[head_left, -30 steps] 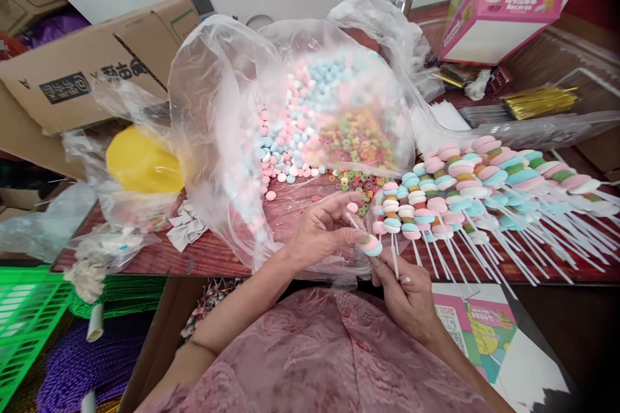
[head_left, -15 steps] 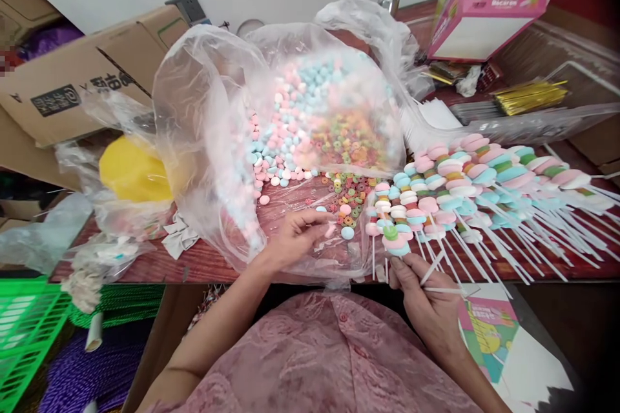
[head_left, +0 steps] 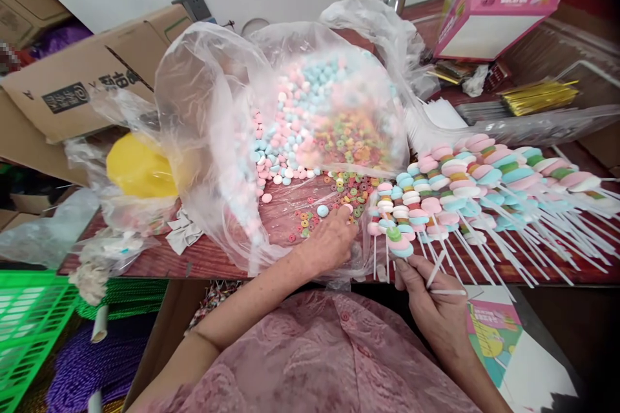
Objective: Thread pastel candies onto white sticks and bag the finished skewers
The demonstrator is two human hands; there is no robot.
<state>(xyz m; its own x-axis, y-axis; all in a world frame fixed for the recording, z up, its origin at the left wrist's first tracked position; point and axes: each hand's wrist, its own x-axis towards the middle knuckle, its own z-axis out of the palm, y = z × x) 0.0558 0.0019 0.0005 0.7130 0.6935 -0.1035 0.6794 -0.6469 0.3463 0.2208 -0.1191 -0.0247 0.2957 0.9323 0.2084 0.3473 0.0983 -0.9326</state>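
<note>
My left hand (head_left: 334, 239) reaches down among the loose candies, its fingers bent and close together. Its fingertips are mostly hidden, so what they hold, if anything, cannot be made out. By them lie a pink candy (head_left: 347, 208) and a blue candy (head_left: 322, 210). My right hand (head_left: 431, 290) grips a candy skewer (head_left: 400, 244) with blue, pink and green pieces showing at its top. Bare white sticks (head_left: 448, 292) also poke out of that hand. Just beyond, finished-looking candy skewers (head_left: 465, 184) lie heaped, white sticks pointing towards me.
A clear plastic bag (head_left: 194, 90) spreads over the red-brown table (head_left: 285, 210), with pink, blue and white candies (head_left: 290, 122) and fruit-coloured rings (head_left: 353, 135). Left are a yellow bundle (head_left: 140, 164) and a cardboard box (head_left: 97, 77); back right, a pink box (head_left: 498, 22) and gold ties (head_left: 540, 97).
My left hand has moved right and turned down onto the candies, covering a blue one that showed before. Small rings show where it was. My right hand still holds the skewer.
</note>
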